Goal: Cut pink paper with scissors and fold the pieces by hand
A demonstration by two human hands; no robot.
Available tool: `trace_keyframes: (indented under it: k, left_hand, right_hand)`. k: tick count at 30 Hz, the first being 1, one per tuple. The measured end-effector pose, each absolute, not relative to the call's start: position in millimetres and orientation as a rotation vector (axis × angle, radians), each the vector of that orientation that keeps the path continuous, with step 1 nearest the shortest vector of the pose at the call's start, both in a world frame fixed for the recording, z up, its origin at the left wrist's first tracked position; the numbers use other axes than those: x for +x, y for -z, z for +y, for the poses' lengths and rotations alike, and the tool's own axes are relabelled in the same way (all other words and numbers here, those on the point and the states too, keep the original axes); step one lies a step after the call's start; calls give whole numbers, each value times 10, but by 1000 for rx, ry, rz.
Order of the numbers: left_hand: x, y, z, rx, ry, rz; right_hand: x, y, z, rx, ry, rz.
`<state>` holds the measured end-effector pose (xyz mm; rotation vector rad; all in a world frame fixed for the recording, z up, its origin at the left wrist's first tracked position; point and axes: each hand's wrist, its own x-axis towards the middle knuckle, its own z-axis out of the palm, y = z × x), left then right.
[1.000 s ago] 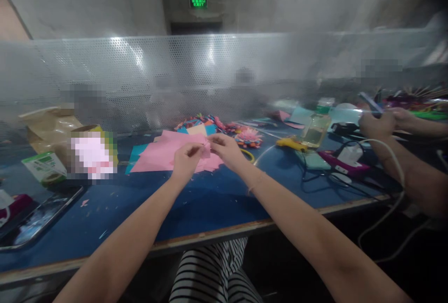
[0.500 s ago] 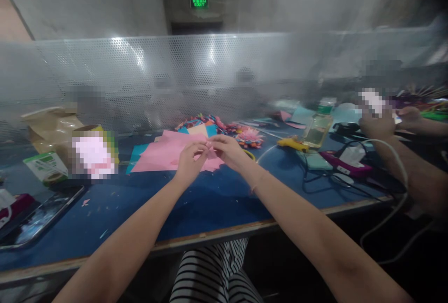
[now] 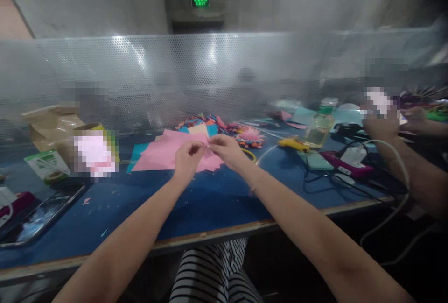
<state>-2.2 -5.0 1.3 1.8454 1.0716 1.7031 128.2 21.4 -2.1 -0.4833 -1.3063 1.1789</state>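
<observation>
My left hand [image 3: 188,157] is closed in a pinch, thumb and forefinger meeting at a small pink paper piece [image 3: 207,150]. From the other side, my right hand [image 3: 227,151] pinches the same piece between thumb and fingers. The piece is small and partly hidden by the fingertips, so its exact shape is unclear. Beneath and behind both hands lies a stack of pink paper sheets [image 3: 157,153], with blue paper [image 3: 135,157] sticking out at its left. Behind the stack sit several colourful fringed paper flowers [image 3: 250,137].
A yellow glue gun [image 3: 293,144] lies right of the hands, near a bottle of clear liquid [image 3: 319,128] and a purple power strip [image 3: 346,165] with cables. Left are a paper bag [image 3: 52,125], a small box [image 3: 47,166] and a phone [image 3: 44,214]. Another person's arm [image 3: 395,153] reaches in at right.
My left fingers have curled and drawn slightly back from the pink piece, opening a round gap between thumb and forefinger. My right hand stays nearly in place.
</observation>
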Motion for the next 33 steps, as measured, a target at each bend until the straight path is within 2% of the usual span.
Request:
trace_keyframes:
  k: [8, 18, 33]
  left_hand:
    - [-21, -6, -30, 1757, -1709, 1002]
    - [-26, 22, 36, 1589, -1722, 935]
    - [-13, -10, -28, 1692, -1663, 1001]
  right_hand:
    - [1286, 47, 249, -531, -1052, -1354]
    - [1280, 64, 248, -524, -1042, -1366]
    - [1252, 45, 234, -576, -909, -1391]
